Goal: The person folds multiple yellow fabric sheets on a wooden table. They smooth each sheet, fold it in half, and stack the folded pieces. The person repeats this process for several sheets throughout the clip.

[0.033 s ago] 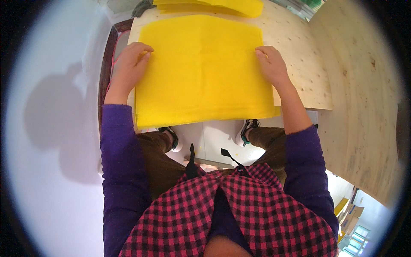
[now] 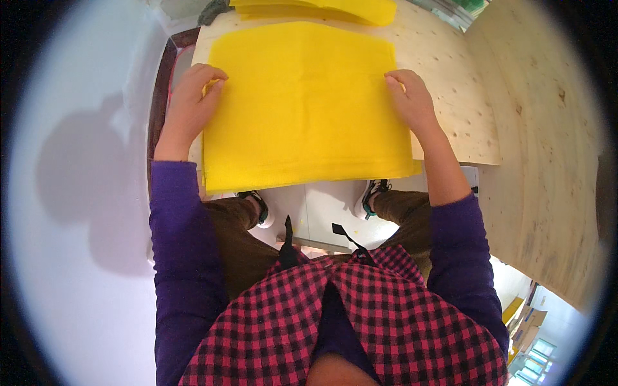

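A large yellow sheet (image 2: 302, 103) lies flat on top of a stack of the same sheets, on a light plywood tabletop (image 2: 457, 103). The stack's near edge overhangs the table toward me. My left hand (image 2: 193, 100) grips the sheet's left edge with curled fingers. My right hand (image 2: 412, 100) pinches the right edge, its fingertips on the sheet's top face. Both hands sit at about the same height, on opposite sides of the sheet.
A second pile of yellow sheets (image 2: 335, 8) lies at the table's far edge. A dark wooden frame (image 2: 158, 96) runs along the table's left side. A curved plywood wall (image 2: 547, 161) rises on the right. My shoes (image 2: 257, 209) stand on a white floor below.
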Demonstrator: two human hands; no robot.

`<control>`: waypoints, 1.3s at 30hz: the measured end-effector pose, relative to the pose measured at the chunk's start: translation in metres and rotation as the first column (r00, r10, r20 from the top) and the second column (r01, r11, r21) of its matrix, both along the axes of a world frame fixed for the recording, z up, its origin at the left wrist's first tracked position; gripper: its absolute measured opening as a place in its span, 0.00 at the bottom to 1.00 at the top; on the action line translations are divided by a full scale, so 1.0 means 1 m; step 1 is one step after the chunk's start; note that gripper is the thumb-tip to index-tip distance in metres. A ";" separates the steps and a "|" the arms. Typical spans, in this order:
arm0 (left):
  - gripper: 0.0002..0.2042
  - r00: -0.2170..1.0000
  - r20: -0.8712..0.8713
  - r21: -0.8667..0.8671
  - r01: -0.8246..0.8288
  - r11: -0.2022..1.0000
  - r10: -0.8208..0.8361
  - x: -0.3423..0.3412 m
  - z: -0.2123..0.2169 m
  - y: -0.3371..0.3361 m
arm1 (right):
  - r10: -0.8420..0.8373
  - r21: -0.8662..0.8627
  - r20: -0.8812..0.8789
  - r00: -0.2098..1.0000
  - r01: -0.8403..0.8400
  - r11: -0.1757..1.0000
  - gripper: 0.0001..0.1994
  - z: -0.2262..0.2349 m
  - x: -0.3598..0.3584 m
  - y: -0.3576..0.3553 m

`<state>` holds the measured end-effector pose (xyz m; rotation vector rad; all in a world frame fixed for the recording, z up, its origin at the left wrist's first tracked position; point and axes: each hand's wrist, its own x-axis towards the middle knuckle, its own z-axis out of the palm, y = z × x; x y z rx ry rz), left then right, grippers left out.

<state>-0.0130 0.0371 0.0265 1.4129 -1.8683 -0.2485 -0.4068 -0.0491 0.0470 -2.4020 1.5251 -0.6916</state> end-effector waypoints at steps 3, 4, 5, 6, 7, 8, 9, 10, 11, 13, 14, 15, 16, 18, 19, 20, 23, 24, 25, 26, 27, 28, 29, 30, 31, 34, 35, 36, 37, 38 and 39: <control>0.06 0.996 0.081 0.019 0.047 0.999 -0.048 -0.003 -0.001 0.001 | 0.092 0.017 -0.060 0.994 -0.092 0.996 0.14 -0.003 0.000 0.007; 0.07 0.989 0.128 0.049 0.066 0.997 -0.071 -0.005 -0.003 0.000 | 0.094 0.002 -0.057 0.994 -0.094 0.996 0.15 -0.006 0.005 0.005; 0.07 0.992 0.105 0.025 0.062 0.998 -0.064 -0.008 -0.004 -0.005 | 0.088 0.023 -0.080 0.993 -0.086 0.996 0.15 -0.007 0.009 0.002; 0.07 0.995 0.087 0.029 0.036 0.999 -0.039 -0.010 -0.005 -0.009 | 0.047 0.014 -0.066 0.997 -0.046 0.999 0.14 -0.005 0.013 -0.003; 0.07 0.998 0.065 0.038 0.013 0.999 -0.016 -0.011 -0.004 -0.011 | -0.004 0.042 -0.077 0.997 0.007 0.999 0.14 -0.002 0.016 -0.011; 0.07 0.997 0.081 -0.010 0.005 1.000 -0.005 -0.010 -0.004 -0.011 | -0.062 0.068 -0.086 0.994 0.068 0.995 0.14 0.000 0.018 -0.015; 0.08 0.996 0.088 -0.047 -0.002 0.999 0.006 -0.008 -0.002 -0.008 | -0.037 0.039 -0.062 0.997 0.039 0.998 0.14 0.002 0.017 -0.014; 0.08 0.996 0.093 -0.083 -0.010 0.996 0.018 -0.006 -0.002 -0.005 | -0.019 0.012 -0.037 0.999 0.020 1.000 0.14 0.004 0.015 -0.012; 0.08 0.999 0.033 -0.019 0.018 1.000 -0.017 -0.003 -0.001 0.000 | -0.006 -0.012 -0.008 1.000 0.006 1.000 0.14 0.005 0.013 -0.008; 0.08 0.993 -0.100 0.093 0.066 0.993 -0.056 0.000 -0.002 0.006 | 0.112 0.042 -0.038 0.993 -0.111 0.993 0.15 0.003 0.010 0.004; 0.08 0.996 -0.032 0.055 0.084 0.995 -0.082 -0.001 -0.004 0.004 | 0.188 0.054 -0.038 0.981 -0.186 0.981 0.15 0.000 0.010 0.010; 0.09 0.996 0.029 0.006 0.090 0.996 -0.090 -0.004 -0.008 -0.001 | 0.156 0.000 -0.051 0.986 -0.156 0.988 0.15 -0.004 0.014 0.010; 0.09 0.991 0.091 -0.043 0.100 0.994 -0.096 -0.007 -0.011 -0.007 | 0.141 -0.080 -0.054 0.988 -0.145 0.986 0.15 -0.008 0.022 0.007; 0.11 0.995 -0.049 -0.079 0.078 0.994 -0.082 -0.007 -0.013 -0.014 | 0.097 -0.116 -0.031 0.995 -0.100 0.988 0.15 -0.009 0.028 -0.001; 0.12 0.991 -0.117 -0.068 0.060 0.996 -0.068 -0.005 -0.013 -0.015 | 0.067 -0.072 -0.007 0.998 -0.067 0.995 0.15 -0.006 0.029 -0.005; 0.13 0.991 -0.109 -0.100 0.061 0.993 -0.072 -0.001 -0.012 -0.013 | 0.012 -0.012 0.015 1.000 -0.011 1.000 0.15 -0.004 0.028 -0.008; 0.15 0.987 -0.138 -0.026 0.084 0.996 -0.087 0.012 -0.007 0.005 | 0.094 -0.046 0.031 0.995 -0.092 0.995 0.15 0.001 0.015 0.005; 0.15 0.976 -0.185 0.044 0.124 0.991 -0.114 0.013 -0.007 0.009 | 0.114 0.014 0.003 0.994 -0.114 0.993 0.15 0.000 0.014 0.010; 0.15 0.967 -0.220 0.092 0.152 0.984 -0.129 0.011 -0.008 0.011 | 0.154 0.056 -0.010 0.988 -0.153 0.987 0.16 -0.003 0.013 0.016; 0.15 0.979 -0.146 0.024 0.146 0.989 -0.141 0.007 -0.010 0.009 | 0.214 0.079 -0.009 0.977 -0.212 0.974 0.16 -0.006 0.014 0.020; 0.15 0.989 -0.057 -0.067 0.132 0.989 -0.136 0.000 -0.013 0.004 | 0.164 0.005 -0.027 0.986 -0.164 0.987 0.16 -0.010 0.018 0.021; 0.15 0.992 0.042 -0.146 0.122 0.982 -0.117 -0.005 -0.015 -0.001 | 0.140 -0.097 -0.032 0.990 -0.142 0.985 0.15 -0.012 0.025 0.016; 0.14 0.994 -0.016 -0.167 0.106 0.980 -0.110 -0.006 -0.015 -0.003 | 0.080 -0.156 -0.047 0.996 -0.086 0.984 0.15 -0.013 0.029 0.011; 0.14 0.993 -0.065 -0.169 0.090 0.982 -0.102 -0.006 -0.015 -0.004 | 0.087 -0.162 -0.029 0.996 -0.090 0.983 0.15 -0.011 0.030 0.008; 0.14 0.990 -0.112 -0.166 0.072 0.983 -0.091 -0.004 -0.013 -0.004 | 0.058 -0.122 -0.025 0.998 -0.061 0.991 0.14 -0.008 0.030 0.005; 0.15 0.986 -0.142 -0.107 0.069 0.992 -0.084 0.012 -0.004 0.011 | 0.095 -0.044 -0.040 0.995 -0.096 0.994 0.14 0.003 0.019 0.011; 0.15 0.990 -0.104 -0.044 0.094 0.995 -0.098 0.013 -0.003 0.014 | 0.127 -0.040 -0.036 0.991 -0.129 0.991 0.14 0.004 0.015 0.016; 0.15 0.990 -0.074 0.015 0.118 0.993 -0.116 0.014 -0.003 0.017 | 0.151 0.021 -0.062 0.987 -0.150 0.988 0.14 0.002 0.016 0.018; 0.16 0.988 -0.040 0.068 0.149 0.986 -0.147 0.013 -0.004 0.017 | 0.175 0.070 -0.073 0.982 -0.170 0.983 0.15 -0.001 0.017 0.021; 0.16 0.991 -0.005 0.024 0.133 0.991 -0.132 0.010 -0.007 0.014 | 0.222 0.119 -0.090 0.971 -0.211 0.970 0.15 -0.003 0.017 0.023; 0.16 0.992 0.034 -0.035 0.121 0.992 -0.120 0.005 -0.010 0.007 | 0.156 0.066 -0.067 0.985 -0.152 0.986 0.15 -0.006 0.020 0.022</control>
